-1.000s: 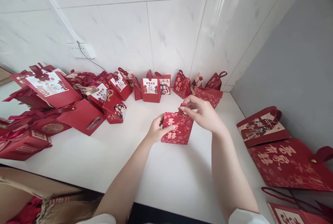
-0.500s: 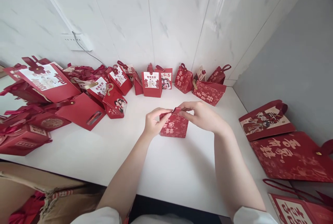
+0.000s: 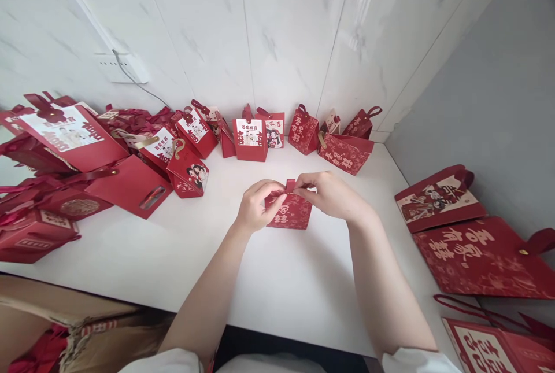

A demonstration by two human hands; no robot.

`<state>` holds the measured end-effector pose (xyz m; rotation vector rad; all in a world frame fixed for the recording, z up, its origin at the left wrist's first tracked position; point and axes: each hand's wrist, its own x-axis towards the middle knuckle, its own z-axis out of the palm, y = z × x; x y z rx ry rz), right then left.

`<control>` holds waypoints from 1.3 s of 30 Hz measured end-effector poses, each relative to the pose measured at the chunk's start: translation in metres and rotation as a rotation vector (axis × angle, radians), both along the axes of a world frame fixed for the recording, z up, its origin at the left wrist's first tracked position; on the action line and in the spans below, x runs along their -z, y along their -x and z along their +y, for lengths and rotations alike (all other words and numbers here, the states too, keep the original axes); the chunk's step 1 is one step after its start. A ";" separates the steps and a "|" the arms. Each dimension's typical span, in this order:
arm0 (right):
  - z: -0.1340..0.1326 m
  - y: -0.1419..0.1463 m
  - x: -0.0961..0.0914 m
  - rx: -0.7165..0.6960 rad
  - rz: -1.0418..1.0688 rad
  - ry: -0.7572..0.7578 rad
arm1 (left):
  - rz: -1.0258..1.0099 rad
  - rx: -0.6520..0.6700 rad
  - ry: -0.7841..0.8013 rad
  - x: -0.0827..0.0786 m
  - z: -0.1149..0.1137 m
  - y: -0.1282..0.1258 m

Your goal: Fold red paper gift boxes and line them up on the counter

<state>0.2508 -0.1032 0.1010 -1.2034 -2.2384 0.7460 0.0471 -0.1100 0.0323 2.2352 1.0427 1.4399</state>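
Note:
A small red gift box [image 3: 295, 214] with pale printed characters stands upright on the white table in front of me. A red strap [image 3: 291, 185] rises in a loop from the middle of its top edge. My left hand [image 3: 259, 202] pinches the box's top edge left of the strap, thumb on the front face. From the other side my right hand [image 3: 329, 191] pinches that edge near the right corner, fingertips close to the strap. The fingers partly cover the upper print.
Red gift boxes [image 3: 250, 140] line the tiled wall. More boxes [image 3: 69, 136] are heaped at the left, beside a socket cable. Larger red gift bags [image 3: 481, 254] lie along the right edge. Below the table [image 3: 182, 257], a torn cardboard carton [image 3: 52, 303] stands at the left.
The strap, earlier bent under my fingers, now stands up as a loop. My right fingertips have shifted slightly, and the camera view has turned a little to the right.

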 end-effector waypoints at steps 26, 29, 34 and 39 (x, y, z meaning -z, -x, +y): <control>0.010 -0.002 0.013 -0.095 0.138 0.151 | -0.255 -0.038 0.322 0.010 0.003 -0.010; 0.007 -0.005 0.009 -0.098 0.110 0.156 | -0.254 -0.007 0.358 0.009 0.003 -0.008; 0.008 -0.004 0.009 -0.065 0.090 0.105 | -0.284 0.050 0.469 0.007 0.004 -0.003; 0.010 -0.003 0.013 -0.080 0.113 0.110 | -0.379 0.093 0.576 0.009 0.005 -0.003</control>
